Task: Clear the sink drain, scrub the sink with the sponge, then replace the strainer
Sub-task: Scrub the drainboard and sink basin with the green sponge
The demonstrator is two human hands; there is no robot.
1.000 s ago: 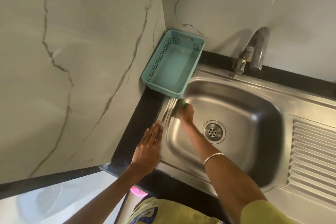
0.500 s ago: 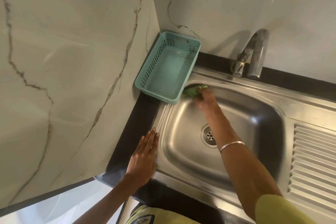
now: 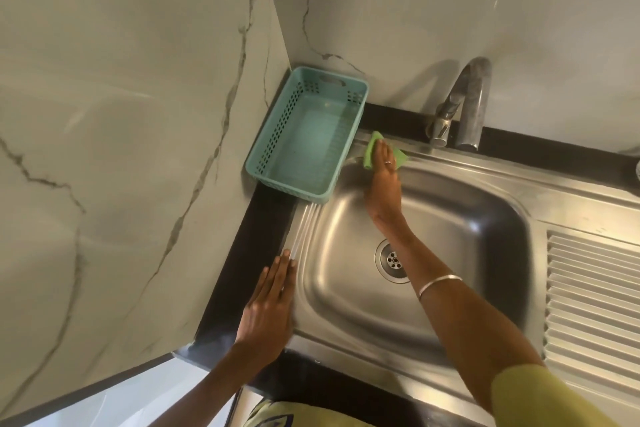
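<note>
Sponge (image 3: 372,149), green and flat, lies on the back rim of the steel sink (image 3: 485,184), at the far left corner of the bowl, just beside the near right corner of a teal plastic basket (image 3: 304,135). The right hand (image 3: 382,180) presses down on it with fingers stretched over its top, holding it against the metal; a ring shows on one finger and a thin silver bangle (image 3: 439,282) circles the forearm, which crosses over the bowl. Green edges of the sponge stick out on both sides of the fingers.

Below the forearm, the round strainer (image 3: 393,260) sits in the drain at the bottom of the bowl, partly covered by the arm. The left hand (image 3: 270,305) lies flat and open, palm down, on the left rim of the sink where steel meets the black counter (image 3: 239,281), grasping nothing.

The basket stands in the corner against the marble-patterned wall (image 3: 121,149), its near end overlapping the sink's rim. A curved metal tap (image 3: 464,104) rises behind the sink, right of the sponge. A ribbed draining board (image 3: 592,305) fills the right side. Yellow-green sleeve (image 3: 540,395) covers the right upper arm.
</note>
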